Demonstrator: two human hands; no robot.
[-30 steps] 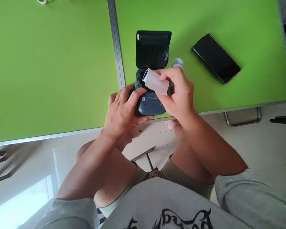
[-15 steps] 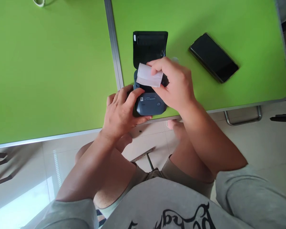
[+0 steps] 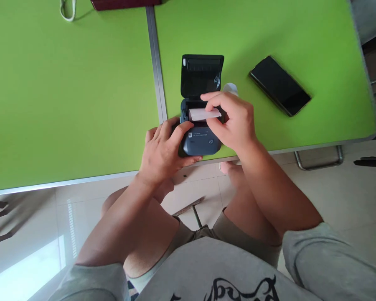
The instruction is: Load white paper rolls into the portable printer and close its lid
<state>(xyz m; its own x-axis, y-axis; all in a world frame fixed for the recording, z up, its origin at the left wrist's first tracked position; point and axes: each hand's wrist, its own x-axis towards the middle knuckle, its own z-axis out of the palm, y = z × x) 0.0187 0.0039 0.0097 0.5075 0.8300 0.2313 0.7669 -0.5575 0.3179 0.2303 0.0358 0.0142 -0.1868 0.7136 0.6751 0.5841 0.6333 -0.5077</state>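
Note:
A small dark blue-grey label printer (image 3: 200,144) lies near the table's front edge, its black lid (image 3: 202,76) flipped up and back. My left hand (image 3: 163,148) wraps round the printer's left side, thumb along the front and index finger at the rim of the bay. With bent fingers my right hand (image 3: 233,119) pinches a white paper roll (image 3: 203,114) at its right end. The roll sits at the mouth of the open bay; how deep it rests I cannot tell. Behind my right hand, a white round piece (image 3: 230,88) shows partly.
A black phone (image 3: 280,85) lies on the green table (image 3: 81,92) to the right. At the far edge are a dark red box (image 3: 125,3) and a white cord loop (image 3: 68,10). A metal seam strip (image 3: 156,62) crosses the tabletop left of the printer.
My right hand has lowered the paper roll from above the printer into the opening of its bay. My left hand keeps its hold. The view has shifted slightly, showing the dark red box.

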